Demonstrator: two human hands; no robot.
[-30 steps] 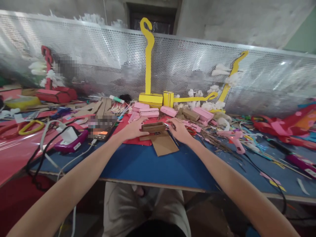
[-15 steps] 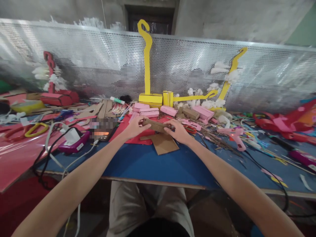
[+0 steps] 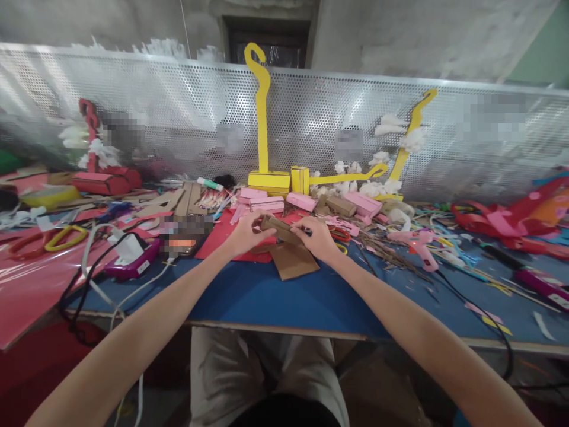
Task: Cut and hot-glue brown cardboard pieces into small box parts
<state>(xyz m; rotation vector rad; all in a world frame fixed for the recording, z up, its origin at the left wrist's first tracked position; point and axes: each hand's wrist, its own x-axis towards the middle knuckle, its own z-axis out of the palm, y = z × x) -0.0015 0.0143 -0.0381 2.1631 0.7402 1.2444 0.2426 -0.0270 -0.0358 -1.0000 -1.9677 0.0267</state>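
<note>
Both my hands hold a small folded piece of brown cardboard (image 3: 281, 229) just over the blue table (image 3: 284, 302). My left hand (image 3: 246, 233) grips its left end between thumb and fingers. At the right end, my right hand (image 3: 317, 237) pinches it, the fingertips close together. Below lies a flat cardboard sheet (image 3: 294, 261), partly on a red sheet (image 3: 217, 240). Beyond my hands sit pink paper-covered blocks (image 3: 267, 204) and a bare brown cardboard block (image 3: 341, 206).
A yellow hook-topped stand (image 3: 263, 130) rises behind. To the right lie a pink glue gun (image 3: 420, 246) with a black cord and scattered twigs. On the left are a phone (image 3: 189, 234), a purple power strip (image 3: 133, 261) and scissors (image 3: 66, 237). A perforated metal panel (image 3: 178, 118) backs the table.
The cardboard piece has turned slightly, its right end tipping down. My right fingers have drawn closer together on it. The whole view has shifted a little.
</note>
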